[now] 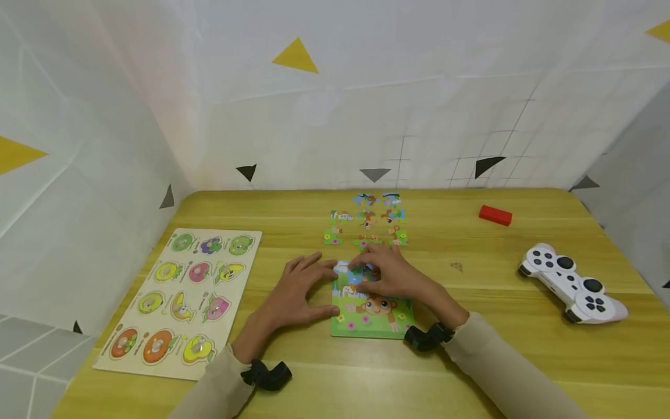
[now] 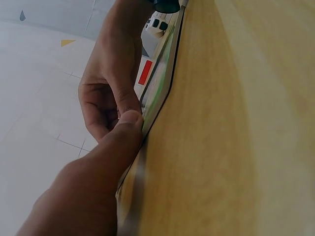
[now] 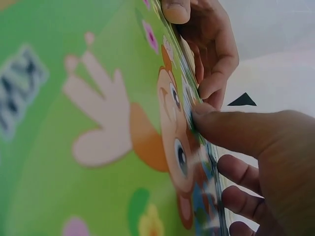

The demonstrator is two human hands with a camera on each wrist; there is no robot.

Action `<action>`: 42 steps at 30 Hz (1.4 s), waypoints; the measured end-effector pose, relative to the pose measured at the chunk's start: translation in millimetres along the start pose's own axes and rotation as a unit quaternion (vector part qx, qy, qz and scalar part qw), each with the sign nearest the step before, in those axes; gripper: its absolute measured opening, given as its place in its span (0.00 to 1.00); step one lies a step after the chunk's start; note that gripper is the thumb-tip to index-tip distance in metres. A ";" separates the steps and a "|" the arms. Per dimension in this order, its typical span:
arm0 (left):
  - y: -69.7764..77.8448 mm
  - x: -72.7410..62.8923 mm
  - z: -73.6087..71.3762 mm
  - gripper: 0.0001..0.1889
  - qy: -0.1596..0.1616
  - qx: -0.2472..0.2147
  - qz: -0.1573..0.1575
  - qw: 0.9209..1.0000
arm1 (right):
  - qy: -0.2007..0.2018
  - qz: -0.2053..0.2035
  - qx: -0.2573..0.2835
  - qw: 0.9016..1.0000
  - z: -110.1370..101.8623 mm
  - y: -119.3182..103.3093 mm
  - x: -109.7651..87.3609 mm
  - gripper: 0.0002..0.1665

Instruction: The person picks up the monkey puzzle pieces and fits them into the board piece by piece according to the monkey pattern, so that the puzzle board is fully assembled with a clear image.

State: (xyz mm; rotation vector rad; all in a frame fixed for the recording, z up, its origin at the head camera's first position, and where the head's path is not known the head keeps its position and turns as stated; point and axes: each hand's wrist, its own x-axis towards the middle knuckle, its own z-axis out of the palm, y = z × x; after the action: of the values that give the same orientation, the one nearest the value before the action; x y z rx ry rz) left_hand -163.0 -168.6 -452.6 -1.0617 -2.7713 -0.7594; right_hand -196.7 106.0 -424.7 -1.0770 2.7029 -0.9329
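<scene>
A square puzzle board (image 1: 361,329) with a monkey picture on a green ground lies flat on the table. My left hand (image 1: 299,294) rests at its left side, thumb and forefinger spread and touching the edge. Over the upper part of the board my right hand (image 1: 392,272) is bent, its thumb and forefinger pinching a puzzle piece (image 1: 342,271) at the top left corner; the hand hides much of the picture there. In the right wrist view the thumb (image 3: 216,123) lies against the picture. Loose monkey puzzle pieces (image 1: 369,221) are laid out in rows behind the board.
A wooden fruit board (image 1: 238,305) with knobbed pieces lies at the left. A white game controller (image 1: 570,285) sits at the right, with a red block (image 1: 495,215) farther back. White cloth (image 1: 324,128) hangs behind the wooden table (image 1: 356,378).
</scene>
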 end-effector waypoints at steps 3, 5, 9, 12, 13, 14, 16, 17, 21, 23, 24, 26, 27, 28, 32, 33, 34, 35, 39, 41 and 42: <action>-0.8 0.5 0.7 0.33 0.001 -0.001 0.001 1.000 | 0.006 -0.010 0.007 1.000 0.3 0.6 0.6 0.16; -0.9 0.5 0.9 0.32 -0.001 -0.001 -0.001 1.000 | 0.009 -0.016 0.004 1.000 0.2 0.4 1.3 0.15; -0.5 0.3 0.8 0.32 -0.001 -0.004 -0.002 1.000 | 0.012 -0.025 -0.003 1.000 0.4 -0.1 2.8 0.15; -0.1 0.3 0.6 0.32 0.004 -0.005 0.000 1.000 | 0.014 -0.032 -0.001 0.999 1.0 -0.8 3.9 0.15; -0.1 0.2 0.7 0.32 0.005 -0.004 -0.001 1.000 | 0.015 -0.034 -0.002 0.999 1.5 -1.1 4.2 0.16; -0.1 0.1 0.7 0.32 0.005 -0.004 -0.001 1.000 | 0.016 -0.036 -0.002 0.999 2.1 -1.4 4.4 0.16; -0.1 0.1 0.7 0.33 0.005 -0.004 -0.001 1.000 | 0.017 -0.039 0.000 0.999 2.8 -2.3 4.7 0.16; 0.0 0.1 0.6 0.32 0.005 -0.004 -0.002 1.000 | 0.018 -0.040 0.000 0.999 2.9 -3.0 4.8 0.16; 0.2 0.1 0.5 0.32 0.003 -0.004 -0.002 1.000 | 0.023 -0.041 0.003 0.999 2.8 -4.9 4.4 0.16; 0.6 0.1 0.3 0.32 0.003 -0.004 -0.001 1.000 | 0.024 -0.040 0.004 0.999 2.7 -5.2 4.1 0.16; 0.7 0.0 0.2 0.32 0.003 -0.004 -0.001 1.000 | 0.024 -0.040 0.006 0.999 2.9 -5.1 4.1 0.16; 1.1 -0.1 0.0 0.32 0.004 -0.007 0.001 1.000 | 0.023 -0.037 0.009 0.999 3.1 -4.8 4.0 0.17; 1.4 -0.2 -0.1 0.32 0.005 -0.008 0.001 1.000 | 0.022 -0.035 0.011 0.999 3.1 -5.0 4.0 0.17; 1.7 -0.1 -0.2 0.32 0.005 -0.008 0.001 1.000 | 0.022 -0.033 0.013 0.999 2.9 -4.6 3.8 0.17; 2.3 0.2 -0.5 0.32 0.005 -0.007 0.003 1.000 | 0.021 -0.030 0.014 0.999 2.6 -3.6 3.4 0.17; 2.5 0.1 -0.7 0.32 0.004 -0.006 0.002 1.000 | 0.021 -0.030 0.015 0.999 2.6 -3.3 3.2 0.17; 2.4 0.1 -0.6 0.32 0.003 -0.004 0.001 1.000 | 0.020 -0.031 0.016 0.999 2.6 -3.1 3.0 0.17; 2.2 0.0 -0.5 0.32 0.002 -0.001 0.001 1.000 | 0.020 -0.033 0.017 0.999 2.8 -2.6 2.9 0.17; 2.3 -0.1 -0.3 0.33 0.001 0.007 0.000 1.000 | 0.020 -0.041 0.034 0.998 2.8 -1.2 2.4 0.19; 2.5 -0.2 0.0 0.33 0.002 0.010 0.002 1.000 | 0.018 -0.044 0.042 0.998 2.9 -0.1 2.2 0.20; 2.8 -0.3 0.3 0.33 0.002 0.009 0.001 1.000 | 0.017 -0.043 0.046 0.998 2.6 0.1 2.0 0.21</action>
State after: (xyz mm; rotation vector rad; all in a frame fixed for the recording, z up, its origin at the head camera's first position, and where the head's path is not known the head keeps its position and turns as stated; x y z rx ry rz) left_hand -160.9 -166.9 -451.7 -1.0591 -2.7679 -0.7350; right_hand -197.5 103.4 -426.6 -1.1784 2.6289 -1.0866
